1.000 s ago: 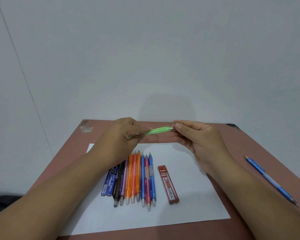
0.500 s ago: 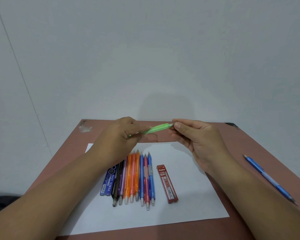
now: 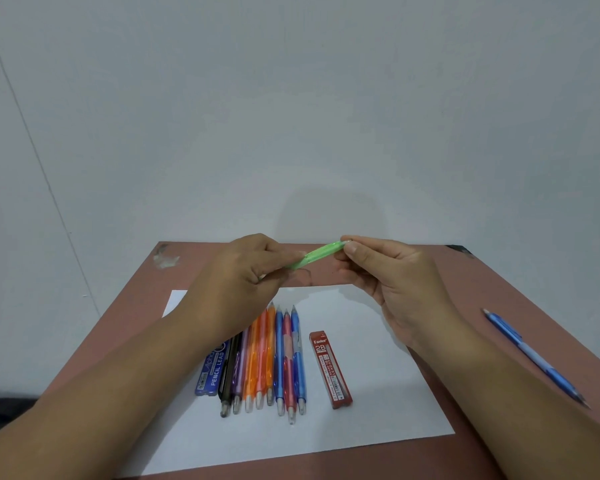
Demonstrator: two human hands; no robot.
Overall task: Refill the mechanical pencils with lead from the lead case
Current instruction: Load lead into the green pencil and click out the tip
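A green mechanical pencil [image 3: 321, 254] is held in the air above the table, tilted up to the right. My left hand [image 3: 246, 275] grips its lower left part, which is hidden in the fingers. My right hand [image 3: 381, 268] pinches its upper right end between thumb and fingertips. Below, on a white sheet [image 3: 378, 410], lies a row of several mechanical pencils [image 3: 267, 362], black, purple, orange, blue and red. A red lead case [image 3: 329, 368] labelled 2B lies to their right. A blue lead case [image 3: 212, 372] lies at their left, partly under my left forearm.
A reddish-brown table [image 3: 482, 292] stands against a pale wall. One blue mechanical pencil [image 3: 530, 355] lies apart at the table's right side, off the sheet. A scuffed patch [image 3: 167, 259] marks the far left corner.
The green pencil's right end has risen, so it tilts more steeply. Both hands keep their hold and have lifted slightly.
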